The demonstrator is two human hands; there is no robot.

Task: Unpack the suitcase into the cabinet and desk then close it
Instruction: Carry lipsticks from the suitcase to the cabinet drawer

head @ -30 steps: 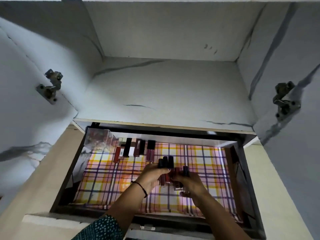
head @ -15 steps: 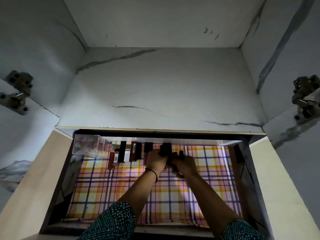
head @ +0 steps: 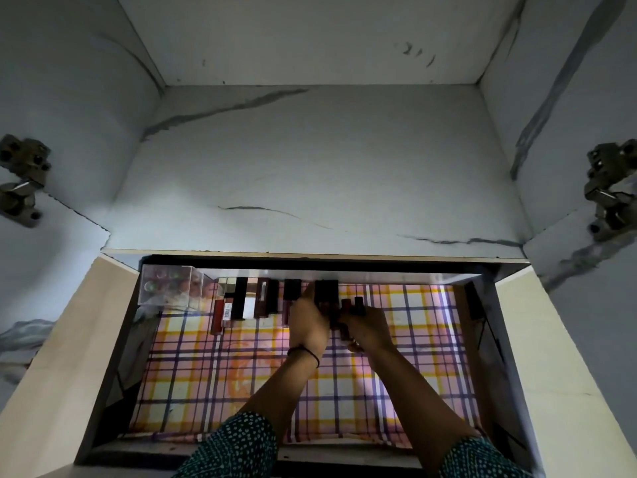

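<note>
Lipstick tubes (head: 330, 300) are held upright in a cluster at the back of the open drawer (head: 482, 339), on its plaid liner (head: 220, 374). Left hand (head: 308, 324) is curled against the cluster's left side; right hand (head: 367, 327) is closed around dark red tubes. More tubes (head: 248, 301) are lined up just left, beside a clear box (head: 169, 288).

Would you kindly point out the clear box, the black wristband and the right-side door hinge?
clear box (head: 169, 288), head view, top face.
black wristband (head: 305, 351), head view, band on the left wrist.
door hinge (head: 610, 191), head view, metal body.
</note>
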